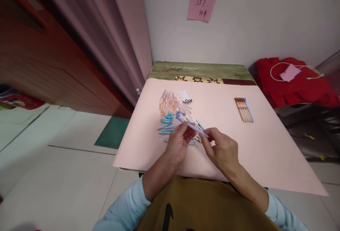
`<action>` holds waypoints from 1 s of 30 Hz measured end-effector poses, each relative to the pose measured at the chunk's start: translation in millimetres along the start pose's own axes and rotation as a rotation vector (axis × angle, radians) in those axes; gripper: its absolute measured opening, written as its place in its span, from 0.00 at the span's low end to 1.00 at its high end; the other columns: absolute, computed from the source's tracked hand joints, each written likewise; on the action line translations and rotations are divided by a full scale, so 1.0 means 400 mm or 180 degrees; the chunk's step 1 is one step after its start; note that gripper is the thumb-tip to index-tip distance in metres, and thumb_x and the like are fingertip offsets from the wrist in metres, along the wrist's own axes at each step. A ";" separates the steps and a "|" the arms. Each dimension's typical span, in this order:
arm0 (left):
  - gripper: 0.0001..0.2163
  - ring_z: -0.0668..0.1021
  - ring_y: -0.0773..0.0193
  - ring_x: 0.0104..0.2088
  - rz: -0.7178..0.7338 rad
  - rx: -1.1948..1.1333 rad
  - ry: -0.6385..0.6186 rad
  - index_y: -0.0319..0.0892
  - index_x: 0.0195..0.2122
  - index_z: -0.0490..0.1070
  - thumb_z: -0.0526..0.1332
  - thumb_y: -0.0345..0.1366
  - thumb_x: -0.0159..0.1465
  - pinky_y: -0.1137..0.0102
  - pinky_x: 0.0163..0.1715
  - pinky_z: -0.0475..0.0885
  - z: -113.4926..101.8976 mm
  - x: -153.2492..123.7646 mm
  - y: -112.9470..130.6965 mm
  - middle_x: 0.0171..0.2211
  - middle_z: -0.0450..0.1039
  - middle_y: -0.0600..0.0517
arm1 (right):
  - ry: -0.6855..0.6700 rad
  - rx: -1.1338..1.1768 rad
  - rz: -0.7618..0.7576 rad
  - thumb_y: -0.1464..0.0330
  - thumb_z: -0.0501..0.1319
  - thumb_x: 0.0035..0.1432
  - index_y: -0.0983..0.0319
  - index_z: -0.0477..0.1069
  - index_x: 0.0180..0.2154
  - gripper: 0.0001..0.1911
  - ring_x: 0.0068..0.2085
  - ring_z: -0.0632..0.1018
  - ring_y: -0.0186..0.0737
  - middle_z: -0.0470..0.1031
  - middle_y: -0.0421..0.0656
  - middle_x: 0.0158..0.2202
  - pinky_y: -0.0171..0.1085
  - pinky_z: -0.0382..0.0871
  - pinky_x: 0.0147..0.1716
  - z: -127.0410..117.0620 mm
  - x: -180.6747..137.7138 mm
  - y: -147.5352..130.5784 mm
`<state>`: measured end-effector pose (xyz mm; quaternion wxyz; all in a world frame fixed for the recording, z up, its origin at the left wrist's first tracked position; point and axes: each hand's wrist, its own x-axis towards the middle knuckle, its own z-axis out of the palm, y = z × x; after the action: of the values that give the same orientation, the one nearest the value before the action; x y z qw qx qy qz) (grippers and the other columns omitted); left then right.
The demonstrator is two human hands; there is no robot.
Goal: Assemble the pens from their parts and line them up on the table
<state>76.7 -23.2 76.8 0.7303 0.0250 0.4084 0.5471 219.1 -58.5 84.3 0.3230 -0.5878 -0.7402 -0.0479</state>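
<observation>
A light blue-purple pen (196, 128) is held between my two hands above the near middle of the table. My left hand (179, 141) pinches it around its middle, and the fingertips of my right hand (221, 148) close on its lower right end. Under and beyond my hands lie loose pen parts: blue barrels (164, 131), bright blue pieces (167, 117) and dark blue pieces (181, 113). Behind them is a heap of clear orange-tinted pen parts (168, 101), with a bundle of white refills (185, 96) beside it. My fingers partly cover the pieces beneath.
A row of pens (243, 110), mostly brown and beige with one blue, lies on the right of the pink-covered table (265, 153). Red cloth (294, 85) with a white cord is heaped beyond the right edge. A pink note (203, 0) hangs on the wall.
</observation>
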 end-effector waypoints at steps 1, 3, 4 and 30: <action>0.08 0.81 0.65 0.31 -0.0001 0.0007 -0.0027 0.37 0.32 0.75 0.71 0.34 0.55 0.69 0.39 0.76 -0.001 -0.002 0.001 0.33 0.81 0.47 | -0.0003 -0.0119 -0.0015 0.61 0.55 0.67 0.61 0.73 0.31 0.16 0.21 0.73 0.33 0.74 0.38 0.20 0.33 0.56 0.23 0.000 0.001 -0.001; 0.09 0.81 0.65 0.32 0.0010 0.0017 -0.0056 0.37 0.32 0.75 0.71 0.34 0.55 0.69 0.39 0.75 -0.005 -0.005 0.002 0.33 0.81 0.47 | -0.0055 -0.0292 -0.0071 0.60 0.53 0.69 0.60 0.72 0.26 0.21 0.19 0.72 0.33 0.71 0.38 0.17 0.34 0.53 0.22 0.001 0.004 -0.002; 0.09 0.81 0.65 0.31 0.0024 0.0011 -0.0049 0.37 0.32 0.75 0.71 0.35 0.55 0.69 0.39 0.75 -0.008 -0.005 0.002 0.33 0.81 0.48 | -0.0080 -0.0302 -0.0098 0.59 0.53 0.69 0.60 0.73 0.27 0.21 0.20 0.72 0.34 0.72 0.39 0.17 0.34 0.52 0.22 0.002 0.005 -0.002; 0.14 0.80 0.64 0.31 0.0306 0.0369 -0.0108 0.37 0.31 0.75 0.74 0.39 0.48 0.68 0.39 0.72 -0.062 -0.013 -0.070 0.33 0.81 0.46 | -0.0920 0.1328 0.1199 0.51 0.60 0.60 0.60 0.73 0.29 0.20 0.22 0.74 0.36 0.74 0.40 0.22 0.33 0.64 0.24 0.048 -0.060 0.008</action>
<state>82.6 -48.9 49.7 0.7072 0.0962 0.4254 0.5565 216.4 -69.0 55.4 0.3312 -0.6363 -0.6504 0.2497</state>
